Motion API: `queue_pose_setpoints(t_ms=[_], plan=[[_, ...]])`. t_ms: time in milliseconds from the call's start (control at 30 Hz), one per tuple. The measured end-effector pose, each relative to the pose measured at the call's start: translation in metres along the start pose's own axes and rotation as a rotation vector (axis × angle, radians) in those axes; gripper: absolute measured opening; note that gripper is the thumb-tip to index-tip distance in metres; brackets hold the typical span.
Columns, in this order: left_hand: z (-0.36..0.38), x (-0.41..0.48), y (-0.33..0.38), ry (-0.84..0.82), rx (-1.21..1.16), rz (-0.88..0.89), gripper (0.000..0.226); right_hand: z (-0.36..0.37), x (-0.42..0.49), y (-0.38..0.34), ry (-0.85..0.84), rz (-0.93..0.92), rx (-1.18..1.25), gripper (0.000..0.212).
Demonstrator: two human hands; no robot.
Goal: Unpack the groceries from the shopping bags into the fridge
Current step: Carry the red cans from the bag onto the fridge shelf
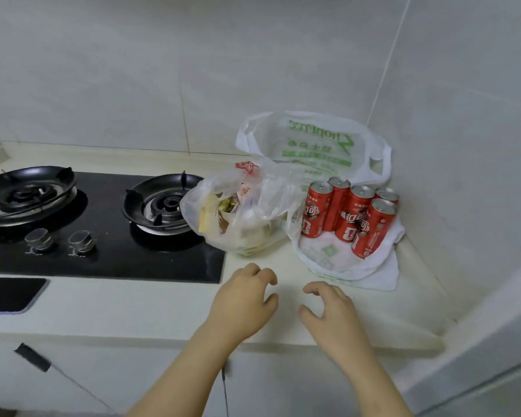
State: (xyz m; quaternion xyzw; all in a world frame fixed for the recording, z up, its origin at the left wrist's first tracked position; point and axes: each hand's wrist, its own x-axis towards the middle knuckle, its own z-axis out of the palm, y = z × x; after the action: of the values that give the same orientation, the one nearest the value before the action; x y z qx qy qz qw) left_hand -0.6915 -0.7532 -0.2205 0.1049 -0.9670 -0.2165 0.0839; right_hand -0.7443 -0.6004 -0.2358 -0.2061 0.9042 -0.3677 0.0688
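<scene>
**Both hands free, groceries just ahead on the counter**

Head view. The left hand (pixel 244 299) and the right hand (pixel 328 311) hover side by side over the front part of the counter (pixel 163 305). They are apart from each other, with fingers loosely curled and nothing in either.

The clear bag (pixel 238 215), full of mixed packets, sits straight ahead of the left hand. It lies across the right edge of the hob (pixel 103 251) and beside the right burner (pixel 163 203).

The red cans (pixel 349 215) stand in a tight cluster ahead and to the right of the right hand, towards the counter's back right corner, where the two walls meet. They rest on the flattened skirt of the white printed bag (pixel 313 145), whose mouth rises open behind them. Their long axes run upright, tops showing. The front can (pixel 373 230) appears to lean, its top tipped away towards the right wall.

By my reading, unpacking has barely begun, since both bags hold goods. The right hand is the nearer one for the cans, and the leaning front can is the closest. The left hand is nearer the clear bag. I cannot make out a fridge with any certainty.
</scene>
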Motion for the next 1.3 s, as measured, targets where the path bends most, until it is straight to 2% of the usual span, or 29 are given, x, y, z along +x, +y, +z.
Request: queue_pose_setpoints(t_ms=[400,533,633,767,900,967,1067,1167,1300], plan=[[0.038,0.133,0.05,0.076,-0.035,0.095,0.03,-0.063,0.108,0.054,0.151,-0.021,0.027,0.023],[0.053,0.162,0.066,0.087,-0.088,0.117,0.029,-0.082,0.131,0.069,0.36,-0.063,0.048,0.019],[0.058,0.176,0.072,0.135,-0.108,0.147,0.025,-0.091,0.146,0.074,0.498,-0.02,0.021,0.018],[0.062,0.195,0.079,0.279,-0.106,0.157,0.022,-0.1,0.167,0.088,0.614,-0.048,-0.087,0.036],[0.062,0.214,0.075,0.501,-0.07,0.155,0.023,-0.1,0.175,0.096,0.52,-0.006,-0.159,0.046],[0.062,0.225,0.072,0.531,-0.038,0.1,0.031,-0.1,0.173,0.097,0.433,0.034,-0.16,0.049],[0.062,0.238,0.072,0.38,0.018,-0.04,0.051,-0.099,0.167,0.099,0.313,0.062,-0.215,0.056],[0.067,0.245,0.07,0.202,0.06,-0.09,0.063,-0.1,0.163,0.099,0.275,0.058,-0.232,0.06],[0.074,0.246,0.065,0.166,0.05,-0.096,0.064,-0.104,0.164,0.099,0.24,0.05,-0.204,0.059]])
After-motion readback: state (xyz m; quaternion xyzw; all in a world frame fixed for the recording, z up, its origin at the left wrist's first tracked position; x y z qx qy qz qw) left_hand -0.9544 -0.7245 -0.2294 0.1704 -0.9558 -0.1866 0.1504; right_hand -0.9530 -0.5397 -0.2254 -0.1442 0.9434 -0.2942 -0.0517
